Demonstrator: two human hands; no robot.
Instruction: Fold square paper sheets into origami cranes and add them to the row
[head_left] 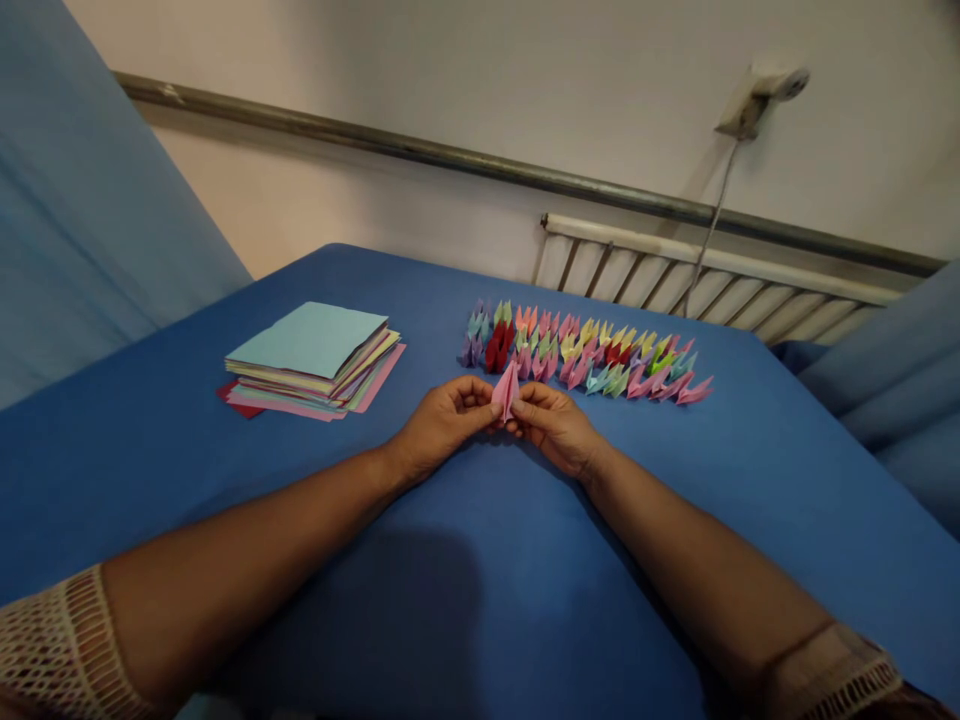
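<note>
A small piece of folded pink paper [506,390] stands point-up between my two hands, just above the blue table. My left hand [446,420] pinches its left side between thumb and fingers. On the opposite side my right hand [555,425] grips it the same way, thumb in front. Just beyond my hands sit rows of folded paper cranes [574,350] in pink, red, yellow, green, blue and purple. To the left of my hands lies a stack of square coloured paper [311,340], with a light blue sheet on top.
A blue cover lies over the table [360,600]. Behind it are a wall with a long metal pipe [420,148], a radiator [660,270] and a socket with a cord [742,115]. Blue curtains [82,200] hang at both sides.
</note>
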